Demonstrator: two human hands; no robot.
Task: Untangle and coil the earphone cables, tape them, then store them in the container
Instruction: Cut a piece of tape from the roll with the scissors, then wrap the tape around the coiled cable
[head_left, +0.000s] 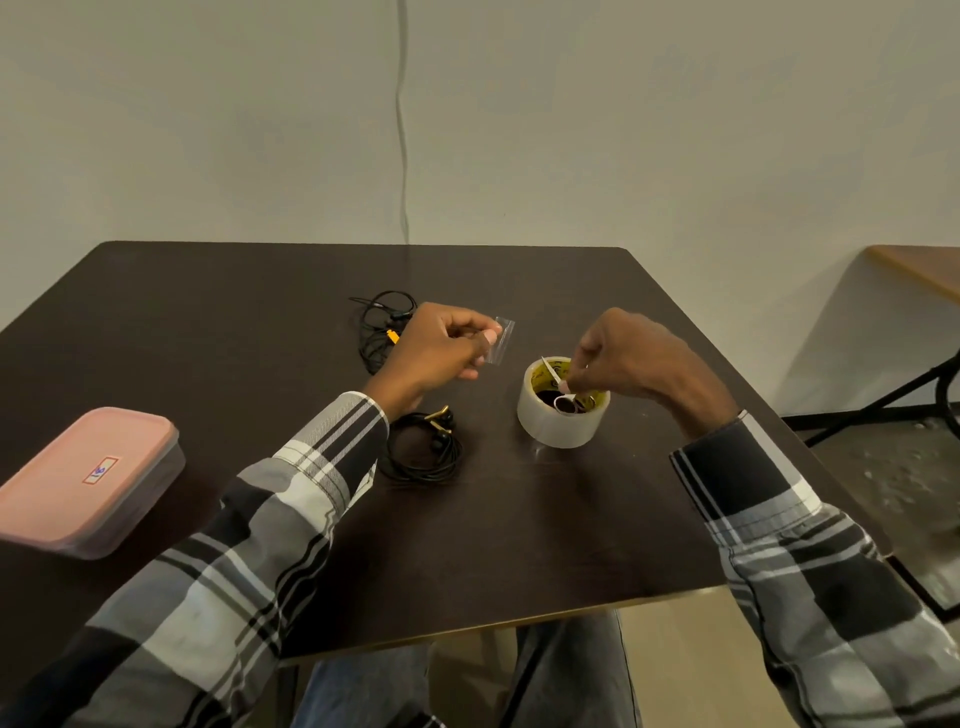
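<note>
Head cam: my left hand (441, 345) pinches a clear floppy tape strip (501, 340) by its edge, right hand (621, 358) pinches small scissors (563, 395) over the tape roll (561, 410); sticky, I'd keep it edge-held

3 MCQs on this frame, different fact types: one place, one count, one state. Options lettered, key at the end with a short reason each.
1. Where is the pink-lidded container?
A. at the table's left edge
B. behind the tape roll
C. on the floor

2. How many earphone bundles lie on the table?
A. one
B. two
C. four

3. What does the left hand hold?
A. nothing
B. a coiled cable
C. a cut piece of clear tape

Key:
1 A: it sits by the left sleeve, far from the tape roll.
2 B: a loose bundle lies farther back, a coiled bundle nearer.
3 C: the piece of clear tape is pinched at its fingertips, while the right hand holds small scissors over the roll.
</note>
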